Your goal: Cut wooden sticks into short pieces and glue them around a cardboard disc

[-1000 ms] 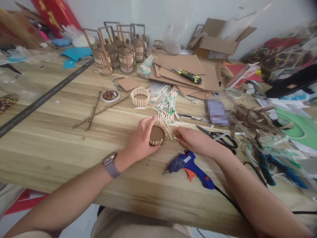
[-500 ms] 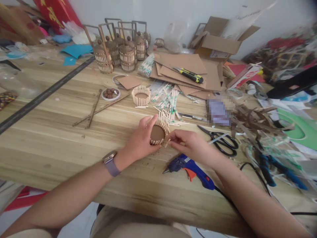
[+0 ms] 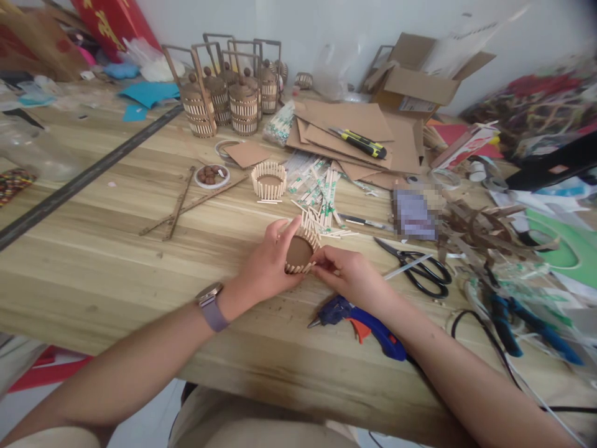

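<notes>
A small round basket (image 3: 298, 250) with a brown base and a ring of upright pale sticks lies between my hands. Curled around its left side, my left hand (image 3: 268, 258) grips it with thumb and fingers. My right hand (image 3: 342, 267) pinches a short stick (image 3: 313, 264) against the basket's right front rim; the fingertips partly hide it. Just behind, loose pale sticks (image 3: 333, 231) lie by green-printed wrappers. A similar stick ring (image 3: 269, 182) stands farther back. The blue glue gun (image 3: 368, 322) rests below my right hand.
Black scissors (image 3: 422, 270) lie right of my right hand, with blue-handled pliers (image 3: 532, 323) beyond. At the back are finished lidded baskets (image 3: 244, 109), cardboard sheets (image 3: 345, 124) with a yellow-black cutter, and an open box (image 3: 415, 87). A dish of brown beads (image 3: 212, 176) sits left.
My right hand has brought the short stick in against the basket's rim. My left hand keeps its hold. The whole view has shifted slightly.
</notes>
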Demonstrator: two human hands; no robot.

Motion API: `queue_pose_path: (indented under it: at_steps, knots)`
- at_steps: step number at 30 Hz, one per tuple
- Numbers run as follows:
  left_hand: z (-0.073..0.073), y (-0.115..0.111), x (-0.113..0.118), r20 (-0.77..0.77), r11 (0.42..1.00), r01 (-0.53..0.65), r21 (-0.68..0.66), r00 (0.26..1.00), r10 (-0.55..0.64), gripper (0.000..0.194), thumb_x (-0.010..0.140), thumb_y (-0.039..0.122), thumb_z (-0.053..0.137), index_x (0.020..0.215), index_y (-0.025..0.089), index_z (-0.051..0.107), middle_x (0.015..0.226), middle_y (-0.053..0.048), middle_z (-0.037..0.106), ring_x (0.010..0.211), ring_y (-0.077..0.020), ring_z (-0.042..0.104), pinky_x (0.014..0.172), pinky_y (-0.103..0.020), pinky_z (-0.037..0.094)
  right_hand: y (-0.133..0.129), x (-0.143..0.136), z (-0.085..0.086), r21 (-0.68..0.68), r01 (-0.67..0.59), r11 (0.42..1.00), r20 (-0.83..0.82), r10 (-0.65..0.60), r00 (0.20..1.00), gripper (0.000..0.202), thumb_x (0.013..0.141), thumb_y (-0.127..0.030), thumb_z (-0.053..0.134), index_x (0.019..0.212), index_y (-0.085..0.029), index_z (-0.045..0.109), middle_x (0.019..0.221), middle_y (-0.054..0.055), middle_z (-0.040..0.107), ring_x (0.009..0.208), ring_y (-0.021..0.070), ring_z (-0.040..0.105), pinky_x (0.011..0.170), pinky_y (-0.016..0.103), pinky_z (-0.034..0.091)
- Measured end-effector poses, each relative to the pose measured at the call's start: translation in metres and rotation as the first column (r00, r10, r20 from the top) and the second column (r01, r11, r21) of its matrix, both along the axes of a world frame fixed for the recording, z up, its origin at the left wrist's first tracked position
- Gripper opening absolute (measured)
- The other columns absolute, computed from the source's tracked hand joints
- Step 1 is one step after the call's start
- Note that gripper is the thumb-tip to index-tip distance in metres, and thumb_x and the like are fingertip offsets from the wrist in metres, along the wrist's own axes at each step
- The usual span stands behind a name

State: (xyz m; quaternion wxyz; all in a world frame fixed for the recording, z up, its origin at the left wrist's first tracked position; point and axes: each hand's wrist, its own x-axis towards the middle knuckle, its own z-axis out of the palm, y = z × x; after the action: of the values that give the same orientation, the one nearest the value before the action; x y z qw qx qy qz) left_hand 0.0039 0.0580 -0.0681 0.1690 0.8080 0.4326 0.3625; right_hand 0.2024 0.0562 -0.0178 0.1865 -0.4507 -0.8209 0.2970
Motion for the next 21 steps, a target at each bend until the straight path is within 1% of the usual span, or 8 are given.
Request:
queue_pose_path:
  at_steps: [11,15,21]
  knots:
    - [0.0028,0.0003,0.0003,0.021,1.000,0.005,-0.028,1.000,-0.004,0.106,0.071,0.024,0.078,0.153,0.026,0.011,0.142,-0.018,0.030,0.139,-0.0382,0.033,0.107,-0.058,0.042,-0.0045,-0.0021,-0.0023,0.093,-0.035,0.995,-0.018,0.037,0.999,0.008,0.089,-0.016,0.054,0.086,-0.020,0.060,0.077,0.001,0.069,0.066,0.0146,0.061,0.062,0.023,0.044]
    - [0.0022,0.0004,0.0000,0.031,0.999,0.014,-0.050,0.999,-0.012,0.107,0.069,0.022,0.079,0.153,0.025,0.013,0.143,-0.019,0.030,0.139,-0.0388,0.033,0.107,-0.058,0.042,-0.0050,-0.0024,-0.0045,0.097,-0.028,0.995,-0.028,0.031,0.999,0.007,0.089,-0.016,0.055,0.085,-0.020,0.060,0.076,0.001,0.068,0.066,0.0145,0.061,0.061,0.023,0.044]
    - [0.0019,-0.0001,0.0003,0.025,0.998,0.020,-0.052,1.000,-0.019,0.107,0.070,0.021,0.078,0.153,0.028,0.010,0.144,-0.018,0.028,0.138,-0.0387,0.034,0.106,-0.058,0.043,-0.0050,-0.0027,-0.0040,0.092,-0.018,0.996,-0.027,0.021,0.999,0.007,0.089,-0.017,0.055,0.085,-0.020,0.060,0.075,0.001,0.068,0.065,0.0144,0.061,0.060,0.023,0.044]
